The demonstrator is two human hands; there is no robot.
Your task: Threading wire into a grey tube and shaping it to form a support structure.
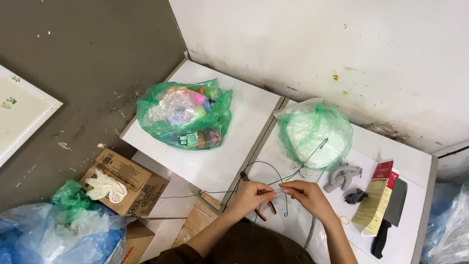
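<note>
Both hands pinching thin green wire, left hand, right hand, wire looped and kinked over white table

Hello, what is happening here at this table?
A person is working thin green wire with both hands over a white table. The left hand and right hand pinch the wire between the fingertips. Orange-handled pliers lie under the left hand. Two green plastic bags sit behind.

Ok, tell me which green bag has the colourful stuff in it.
The left green bag, away from both hands; bright mixed items show through it. The right green bag holds only something pale and round.
</note>
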